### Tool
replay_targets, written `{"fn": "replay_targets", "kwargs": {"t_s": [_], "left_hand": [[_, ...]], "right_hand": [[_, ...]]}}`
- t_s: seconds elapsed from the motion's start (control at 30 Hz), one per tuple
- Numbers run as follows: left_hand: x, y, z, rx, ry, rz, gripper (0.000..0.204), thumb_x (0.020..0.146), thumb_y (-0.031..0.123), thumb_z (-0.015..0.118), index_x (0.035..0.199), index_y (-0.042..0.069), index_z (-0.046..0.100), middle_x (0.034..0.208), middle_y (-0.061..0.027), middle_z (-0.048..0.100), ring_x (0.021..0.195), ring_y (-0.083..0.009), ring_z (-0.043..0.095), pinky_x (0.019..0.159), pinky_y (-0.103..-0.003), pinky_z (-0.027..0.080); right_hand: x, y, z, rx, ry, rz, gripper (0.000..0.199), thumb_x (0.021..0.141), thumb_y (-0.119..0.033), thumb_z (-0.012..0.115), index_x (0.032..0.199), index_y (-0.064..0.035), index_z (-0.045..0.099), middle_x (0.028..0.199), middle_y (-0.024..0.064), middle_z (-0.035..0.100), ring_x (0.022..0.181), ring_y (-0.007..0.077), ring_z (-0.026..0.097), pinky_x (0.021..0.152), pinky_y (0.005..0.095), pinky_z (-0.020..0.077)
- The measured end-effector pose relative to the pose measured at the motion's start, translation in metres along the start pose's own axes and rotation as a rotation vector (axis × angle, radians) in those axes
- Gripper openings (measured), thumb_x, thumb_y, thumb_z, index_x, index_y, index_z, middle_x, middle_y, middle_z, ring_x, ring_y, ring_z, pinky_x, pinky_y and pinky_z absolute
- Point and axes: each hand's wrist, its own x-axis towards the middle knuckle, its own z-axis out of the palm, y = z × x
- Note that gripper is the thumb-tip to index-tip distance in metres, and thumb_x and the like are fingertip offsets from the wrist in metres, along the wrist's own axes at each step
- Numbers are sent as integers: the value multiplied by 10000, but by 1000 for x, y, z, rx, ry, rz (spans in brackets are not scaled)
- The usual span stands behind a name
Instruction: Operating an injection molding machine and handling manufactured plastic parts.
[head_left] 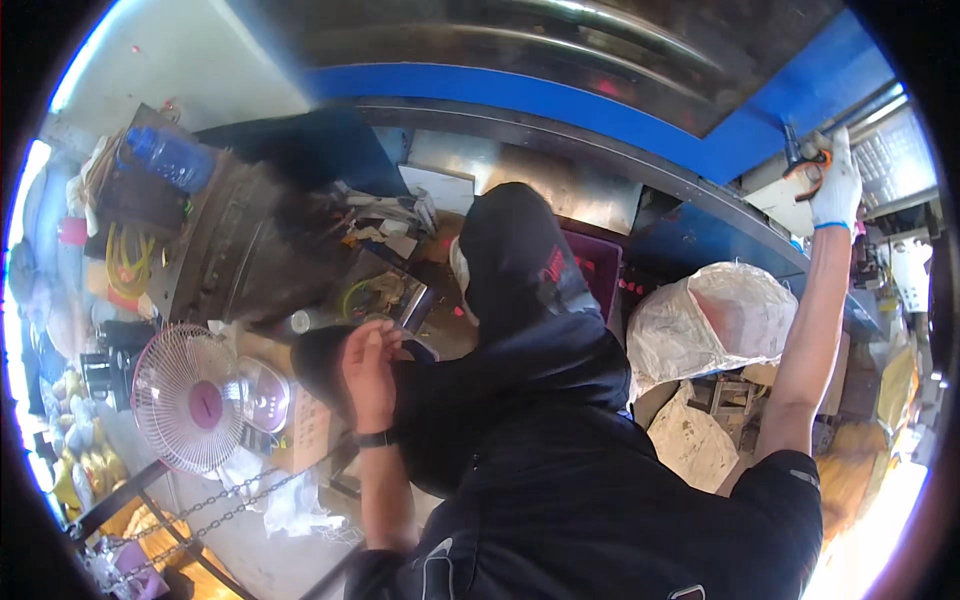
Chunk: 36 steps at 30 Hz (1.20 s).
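At the far right my right arm reaches out to the blue machine frame (740,150). My right hand (842,190), in a white glove with a blue cuff, is closed on orange-handled pliers (815,172). Their dark end lies against the frame beside a pale panel; their exact kind is hard to make out. My left hand (370,375), bare with a dark band at the wrist, is raised over black clothing (440,400). Its fingers are loosely bent and partly apart, with nothing visible in them.
A pink-and-white fan (190,400) stands at the left, beside a hanging chain (240,490). Blue water bottle (168,158) lies at the upper left. A white woven sack (660,320) and a purple crate (603,255) sit under the machine's edge.
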Motion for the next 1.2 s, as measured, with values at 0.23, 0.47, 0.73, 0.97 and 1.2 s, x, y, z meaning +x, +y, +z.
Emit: {"fn": "replay_targets", "kwargs": {"t_s": [0.23,0.47,0.73,0.97,1.2], "left_hand": [[17,7,28,66,-99,-1,237,1018,181,582,1213,47,605,1155,-95,677,995,-186,663,876,-316,518],[50,25,92,162,-183,86,252,1017,200,592,1220,52,607,1165,-89,678,978,-168,661,860,-295,517],[91,65,227,353,-386,305,292,1028,162,552,1297,49,552,1220,-91,661,1031,-170,650,870,-297,509],[134,85,327,341,-567,543,401,1029,215,565,1378,40,471,1336,-118,577,1151,-204,596,974,-339,470],[170,101,373,330,-535,615,547,986,303,642,1405,17,437,1372,-149,540,1217,-239,551,1065,-369,408]], "right_hand": [[-25,-15,37,52,-114,-9,474,1006,-456,544,1103,-10,671,924,83,728,666,127,652,536,242,484],[-47,-31,72,436,-282,116,413,1000,-414,589,1183,-46,626,817,80,694,599,127,642,457,219,423],[-72,-45,111,596,-564,234,436,1012,-403,566,1235,-28,576,812,109,695,608,113,639,452,208,394],[-127,31,122,751,-322,219,309,1043,-172,502,1301,-3,512,775,57,628,619,96,570,509,237,443],[-187,94,139,640,-305,436,267,981,-121,594,1214,4,553,884,34,636,738,92,584,675,249,498]]}}
